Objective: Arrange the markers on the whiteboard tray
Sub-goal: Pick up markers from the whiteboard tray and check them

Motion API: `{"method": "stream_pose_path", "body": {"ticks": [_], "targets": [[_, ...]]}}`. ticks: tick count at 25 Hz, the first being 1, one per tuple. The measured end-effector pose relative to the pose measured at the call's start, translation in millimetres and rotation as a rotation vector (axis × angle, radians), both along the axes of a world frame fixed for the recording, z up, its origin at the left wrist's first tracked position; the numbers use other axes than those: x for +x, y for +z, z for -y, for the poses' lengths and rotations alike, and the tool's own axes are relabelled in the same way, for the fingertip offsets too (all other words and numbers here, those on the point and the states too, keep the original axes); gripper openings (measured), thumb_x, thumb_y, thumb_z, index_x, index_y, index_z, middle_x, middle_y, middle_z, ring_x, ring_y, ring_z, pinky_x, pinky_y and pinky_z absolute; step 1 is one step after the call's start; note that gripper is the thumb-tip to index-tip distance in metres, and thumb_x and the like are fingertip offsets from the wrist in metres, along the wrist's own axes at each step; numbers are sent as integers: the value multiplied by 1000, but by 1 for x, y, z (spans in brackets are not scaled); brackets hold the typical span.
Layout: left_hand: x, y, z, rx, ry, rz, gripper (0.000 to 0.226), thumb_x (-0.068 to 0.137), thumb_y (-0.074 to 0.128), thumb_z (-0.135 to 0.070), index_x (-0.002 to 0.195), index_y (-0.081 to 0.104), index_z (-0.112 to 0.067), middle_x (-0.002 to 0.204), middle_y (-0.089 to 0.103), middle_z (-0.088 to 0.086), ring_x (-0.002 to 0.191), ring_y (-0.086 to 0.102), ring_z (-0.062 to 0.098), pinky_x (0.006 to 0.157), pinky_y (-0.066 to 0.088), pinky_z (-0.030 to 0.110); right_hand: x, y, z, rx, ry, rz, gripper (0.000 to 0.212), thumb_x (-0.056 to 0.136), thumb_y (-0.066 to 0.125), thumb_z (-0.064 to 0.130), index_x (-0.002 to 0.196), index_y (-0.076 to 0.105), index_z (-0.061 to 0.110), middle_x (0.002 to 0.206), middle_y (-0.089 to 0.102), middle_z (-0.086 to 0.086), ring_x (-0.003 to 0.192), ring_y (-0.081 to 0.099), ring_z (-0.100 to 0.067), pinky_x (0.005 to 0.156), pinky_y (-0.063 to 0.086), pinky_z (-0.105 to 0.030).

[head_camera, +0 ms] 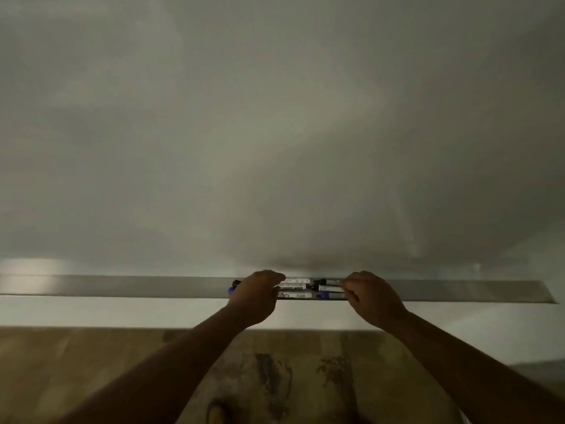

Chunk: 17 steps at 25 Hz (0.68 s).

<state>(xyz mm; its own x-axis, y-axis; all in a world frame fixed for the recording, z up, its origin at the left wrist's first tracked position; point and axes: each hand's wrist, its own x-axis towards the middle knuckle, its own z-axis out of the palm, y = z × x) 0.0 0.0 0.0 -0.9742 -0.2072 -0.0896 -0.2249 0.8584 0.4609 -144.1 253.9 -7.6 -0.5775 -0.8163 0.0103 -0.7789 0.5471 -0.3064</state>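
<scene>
Metal tray: the long grey aluminium whiteboard tray runs along the foot of the pale whiteboard; its lip looks shallow.
Markers: a cluster of white-barrelled markers with black and blue caps lies in the tray between the two hands, in roughly three rows, barrels along the tray; a black cap and a blue cap show just left of the left hand.
Left hand: the left hand covers the cluster's left end, fingers curled over it; its grip appears to be closed on marker barrels, though which ones is hidden.
Right hand: the right hand sits at the right end, fingers bent; its grip seems to pinch the end of a marker, not clearly shown.
Risk, roll-off: squeezing the rows together from both ends could buckle the front row over the lip onto the wood-look floor.
Risk, caps: end-on pressure might pop a loose cap.
Risk, sight: dim light and blur make alignment hard to judge.
</scene>
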Motion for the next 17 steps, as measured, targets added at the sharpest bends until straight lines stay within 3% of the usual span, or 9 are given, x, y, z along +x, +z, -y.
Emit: {"method": "stream_pose_path", "body": {"ticks": [2, 4, 6, 8, 12, 17], "targets": [[-6, -9, 1, -27, 55, 43, 32, 93, 54, -15, 122, 63, -23, 119, 67, -2, 107, 63, 20, 82, 46, 28, -4, -8, -6, 37, -90, 32, 22, 90, 58, 14, 107, 70, 14, 96, 71, -5, 87, 63, -24, 73, 53, -37], [-6, -16, 0, -76, 93, 103, 24, 87, 54, -5, 96, 62, -26, 95, 66, -3, 90, 65, 20, 64, 43, 21, -5, -11, -13, 111, -177, 23, 21, 88, 58, 13, 104, 71, 14, 96, 71, -6, 87, 62, -26, 74, 53, -38], [-9, -21, 1, -93, 98, 108, 33, 81, 52, 2, 73, 45, -30, 76, 53, -9, 74, 59, 17, 51, 30, 20, -8, -14, -18, 185, -244, -4, 17, 85, 57, 12, 96, 70, 14, 92, 70, -8, 86, 62, -29, 70, 51, -38], [-8, -24, 1, -129, 69, 83, 32, 80, 53, 3, 75, 47, -28, 77, 54, -9, 73, 57, 14, 54, 31, 21, -11, -14, -25, 210, -282, -24, 18, 82, 59, 9, 96, 70, 13, 91, 70, -9, 85, 62, -31, 69, 50, -38], [-11, -36, 2, -151, 45, 54, 30, 81, 55, 3, 96, 64, -21, 95, 67, -5, 84, 60, 13, 65, 42, 23, -18, -16, -35, 279, -344, 3, 26, 84, 55, 9, 103, 68, 20, 97, 71, -5, 89, 63, -28, 72, 54, -38], [-13, -44, 0, -139, 27, 78, 37, 81, 55, 4, 106, 67, -20, 108, 64, -4, 94, 62, 16, 71, 47, 25, -22, -25, -36, 277, -406, 102, 33, 86, 51, 5, 110, 66, 22, 105, 70, -6, 95, 65, -29, 76, 53, -36]]}}
